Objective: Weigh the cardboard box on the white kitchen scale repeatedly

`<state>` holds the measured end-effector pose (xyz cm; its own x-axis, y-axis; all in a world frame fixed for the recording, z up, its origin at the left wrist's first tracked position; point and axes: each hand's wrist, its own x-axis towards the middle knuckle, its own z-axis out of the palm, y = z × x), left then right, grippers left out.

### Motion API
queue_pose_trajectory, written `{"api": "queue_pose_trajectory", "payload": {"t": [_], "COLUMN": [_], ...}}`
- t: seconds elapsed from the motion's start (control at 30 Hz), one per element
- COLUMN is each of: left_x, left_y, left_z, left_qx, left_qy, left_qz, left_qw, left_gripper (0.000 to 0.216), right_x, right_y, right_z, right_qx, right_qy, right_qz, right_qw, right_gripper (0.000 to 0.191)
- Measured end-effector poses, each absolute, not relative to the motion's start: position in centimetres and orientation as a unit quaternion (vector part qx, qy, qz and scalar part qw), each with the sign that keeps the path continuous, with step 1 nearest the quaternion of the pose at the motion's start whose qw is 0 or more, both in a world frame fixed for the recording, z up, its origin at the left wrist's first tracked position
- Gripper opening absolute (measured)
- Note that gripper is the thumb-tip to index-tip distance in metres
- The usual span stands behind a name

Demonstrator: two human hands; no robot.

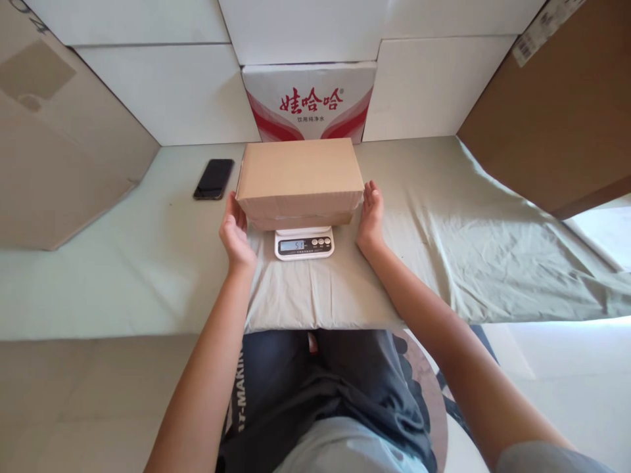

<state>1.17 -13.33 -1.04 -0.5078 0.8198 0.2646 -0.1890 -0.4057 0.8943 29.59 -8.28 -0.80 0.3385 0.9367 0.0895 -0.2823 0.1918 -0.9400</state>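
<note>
A closed brown cardboard box (300,167) rests on a small white digital scale (304,252), hiding the scale's platform. On the scale's lit display (292,246) the digits look like 51, though they are small. At the box's left side is my left hand (235,231), fingers stretched along it, partly hidden by the box's corner. My right hand (371,213) stands on edge by the right side, palm toward the box and fingers extended. Its fingertips are close to the box's edge; whether either hand touches it, I cannot tell.
A black phone (213,179) lies left of the box on the pale green cloth (162,276). Behind stands a white carton with red lettering (310,102), among plain white boxes. Large brown cartons flank the table at left (64,151) and right (552,125).
</note>
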Motion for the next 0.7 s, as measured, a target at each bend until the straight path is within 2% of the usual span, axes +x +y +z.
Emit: {"api": "queue_pose_trajectory", "payload": {"t": [0.3,0.7], "left_x": [1.1,0.5], "left_y": [-13.2,-13.5], "left_z": [-0.6,0.1], "left_qx": [0.378,0.364], "left_qy": [0.427,0.443], "left_qz": [0.758,0.752], "left_qw": [0.317,0.324], "left_gripper": [0.080,0.071], "right_x": [30.0,30.1], "right_y": [-7.7,-7.5], "right_z": [-1.5,-1.6], "right_qx": [-0.448,-0.442], "right_qy": [-0.387,-0.396], "right_qz": [0.446,0.442], "right_qw": [0.671,0.673], "right_gripper": [0.088,0.084]}}
